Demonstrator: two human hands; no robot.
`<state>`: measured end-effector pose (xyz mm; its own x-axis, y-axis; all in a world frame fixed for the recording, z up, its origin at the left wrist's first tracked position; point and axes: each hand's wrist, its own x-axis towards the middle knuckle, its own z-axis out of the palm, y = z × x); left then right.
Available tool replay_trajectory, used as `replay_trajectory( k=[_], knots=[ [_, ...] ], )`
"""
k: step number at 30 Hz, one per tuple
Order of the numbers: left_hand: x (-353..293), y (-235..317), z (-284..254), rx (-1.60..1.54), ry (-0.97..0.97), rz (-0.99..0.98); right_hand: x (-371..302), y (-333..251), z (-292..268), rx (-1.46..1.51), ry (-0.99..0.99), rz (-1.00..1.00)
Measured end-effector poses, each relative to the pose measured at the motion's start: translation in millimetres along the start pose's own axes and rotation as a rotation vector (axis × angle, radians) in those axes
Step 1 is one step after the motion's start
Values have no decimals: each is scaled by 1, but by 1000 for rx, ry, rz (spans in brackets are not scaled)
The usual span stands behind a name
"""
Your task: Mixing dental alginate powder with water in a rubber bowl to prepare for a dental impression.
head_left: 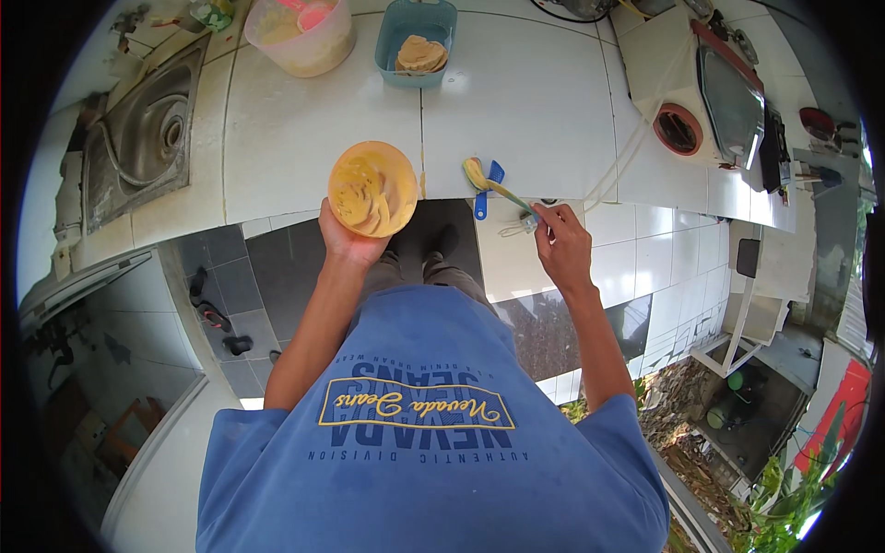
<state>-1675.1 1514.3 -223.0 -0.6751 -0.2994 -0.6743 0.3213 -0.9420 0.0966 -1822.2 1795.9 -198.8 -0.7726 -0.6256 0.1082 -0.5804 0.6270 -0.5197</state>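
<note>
My left hand (352,241) grips a yellow-orange bowl (404,219) from its lower left side, over the counter's near edge. The bowl leans so that its inside shows, with a thick beige paste (371,192) smeared in it. In my right hand (564,247) is the handle of a spoon (509,194), whose end carries some yellowish paste. Beneath or beside the spoon's head lies a small blue plastic utensil (481,205) at the counter edge; its exact kind is hard to make out. The spoon and the bowl are apart.
On the white tiled counter (323,120) stand a teal basin (385,57) with a pale doughy lump (421,55) and a whitish tub (318,57) with a pink scoop (314,14). A metal sink (152,138) is at left. A white boxy appliance (666,69) stands at right.
</note>
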Motion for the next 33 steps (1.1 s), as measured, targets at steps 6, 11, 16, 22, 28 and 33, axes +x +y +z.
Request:
replay_trajectory(
  k=[6,11,16,22,28,33],
  knots=[
    [0,4,-12,-14,-20,0,1,2,-1,-20,1,-15],
    [-2,4,-6,25,29,23,4,0,-3,-52,-23,-27],
    [-8,6,-7,-31,-58,-12,8,-12,-11,41,-2,7],
    [-11,-1,9,-51,-217,-98,23,-61,-37,420,38,87],
    [-13,4,32,146,-210,-88,59,-121,-51,-34,-151,-299],
    [-11,10,52,195,-338,-43,50,-136,-29,19,-292,-214]
  ],
)
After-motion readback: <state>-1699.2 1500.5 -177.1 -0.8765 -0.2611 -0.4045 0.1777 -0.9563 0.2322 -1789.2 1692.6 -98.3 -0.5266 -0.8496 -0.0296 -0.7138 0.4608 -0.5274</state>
